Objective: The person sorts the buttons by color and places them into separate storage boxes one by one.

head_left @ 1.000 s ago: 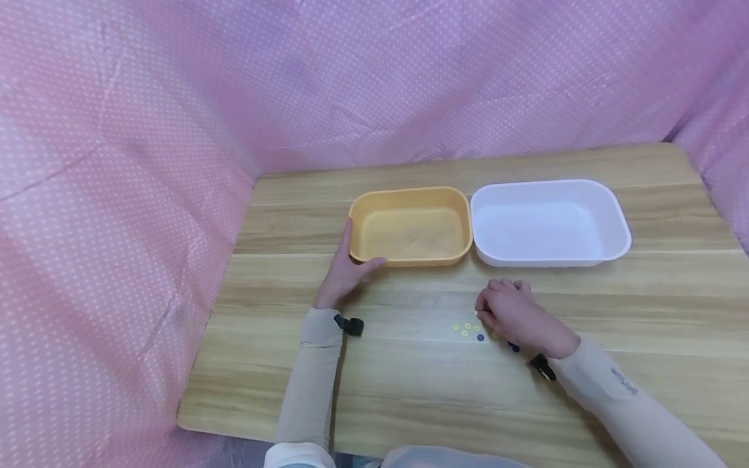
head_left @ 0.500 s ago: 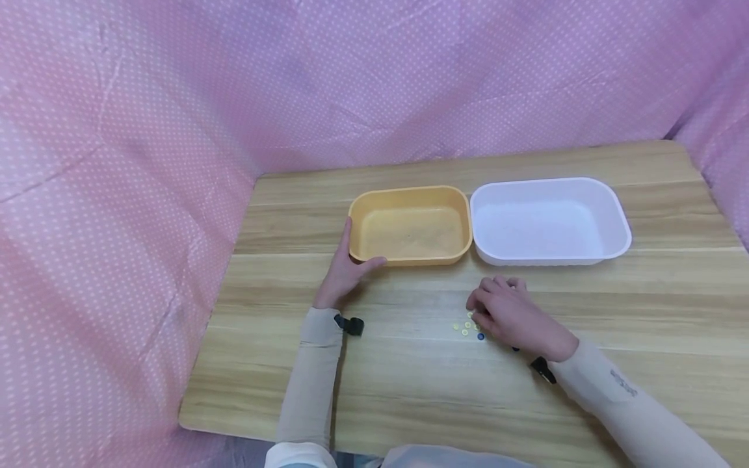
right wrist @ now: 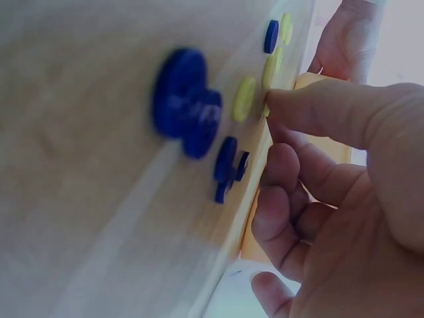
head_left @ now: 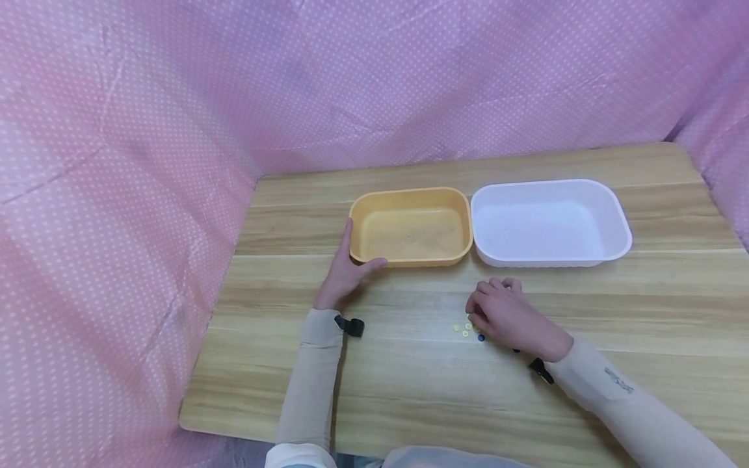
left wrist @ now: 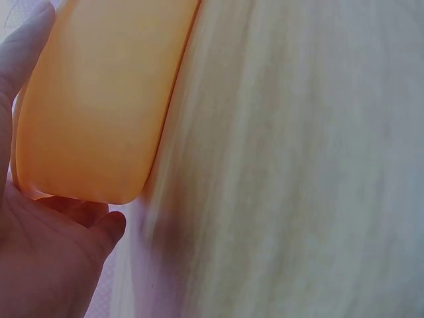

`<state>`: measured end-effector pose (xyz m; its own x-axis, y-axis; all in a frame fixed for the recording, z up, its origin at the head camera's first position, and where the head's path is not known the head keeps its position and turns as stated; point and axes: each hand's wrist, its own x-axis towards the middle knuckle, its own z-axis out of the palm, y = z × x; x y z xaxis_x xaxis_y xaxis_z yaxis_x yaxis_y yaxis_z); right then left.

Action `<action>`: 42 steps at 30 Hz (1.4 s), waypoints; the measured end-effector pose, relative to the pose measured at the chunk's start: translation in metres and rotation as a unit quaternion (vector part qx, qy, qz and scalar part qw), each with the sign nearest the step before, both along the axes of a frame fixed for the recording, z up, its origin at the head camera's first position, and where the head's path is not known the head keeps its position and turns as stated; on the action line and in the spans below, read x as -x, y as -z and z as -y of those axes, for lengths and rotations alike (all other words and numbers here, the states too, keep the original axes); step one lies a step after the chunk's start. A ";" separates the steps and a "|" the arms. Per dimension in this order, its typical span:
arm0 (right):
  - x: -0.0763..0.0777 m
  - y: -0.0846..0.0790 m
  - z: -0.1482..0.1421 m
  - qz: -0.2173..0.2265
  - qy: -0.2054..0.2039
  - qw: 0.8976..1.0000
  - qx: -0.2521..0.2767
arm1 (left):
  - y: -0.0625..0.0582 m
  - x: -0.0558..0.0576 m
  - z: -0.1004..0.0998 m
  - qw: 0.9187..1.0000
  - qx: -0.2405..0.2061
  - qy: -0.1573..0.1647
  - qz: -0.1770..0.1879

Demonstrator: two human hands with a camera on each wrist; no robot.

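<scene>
My left hand [head_left: 341,276] grips the left end of a yellow plastic basin [head_left: 409,262], thumb along its front wall and fingers at its side. In the left wrist view the fingers bend beneath the end of the basin [left wrist: 99,106]. Low over the table, my right hand [head_left: 517,318] has thumb and index finger pinched on a small yellow button [right wrist: 267,110], mostly hidden by the fingertips. Its other fingers are curled. Around it lie more yellow buttons [right wrist: 244,99] and several blue buttons [right wrist: 177,93], some overlapping; the hand covers part of them in the head view.
A white basin [head_left: 552,262] stands right beside the yellow one, rims close together. Both rest on a wood-grain table [head_left: 409,383]. Pink dotted cloth [head_left: 374,84] hangs behind the table and to its sides.
My right hand has shifted slightly left, its fingertips coming down onto the yellow buttons. My left hand and both basins have stayed in place.
</scene>
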<state>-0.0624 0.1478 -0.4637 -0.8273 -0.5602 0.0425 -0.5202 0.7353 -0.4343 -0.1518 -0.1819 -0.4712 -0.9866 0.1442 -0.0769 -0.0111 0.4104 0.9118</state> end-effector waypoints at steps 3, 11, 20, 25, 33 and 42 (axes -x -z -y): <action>0.000 0.000 0.001 0.010 0.001 1.000 -0.011 | 0.000 0.000 0.000 1.000 0.000 0.000 0.001; 0.000 -0.004 0.004 0.008 -0.013 0.998 -0.057 | 0.001 0.001 0.000 1.000 -0.005 -0.005 0.006; -0.008 -0.003 0.008 -0.122 -0.070 0.982 -0.125 | 0.004 0.001 0.001 1.000 0.000 -0.002 -0.001; -0.008 0.002 0.005 -0.074 -0.052 0.991 -0.095 | 0.001 -0.002 0.001 1.000 0.006 0.001 0.004; -0.006 0.004 -0.001 -0.021 -0.041 0.998 -0.031 | 0.004 -0.002 0.003 1.000 0.003 0.002 -0.001; -0.002 0.005 -0.009 0.044 -0.030 0.997 0.057 | 0.003 0.000 0.002 1.000 0.000 0.006 -0.003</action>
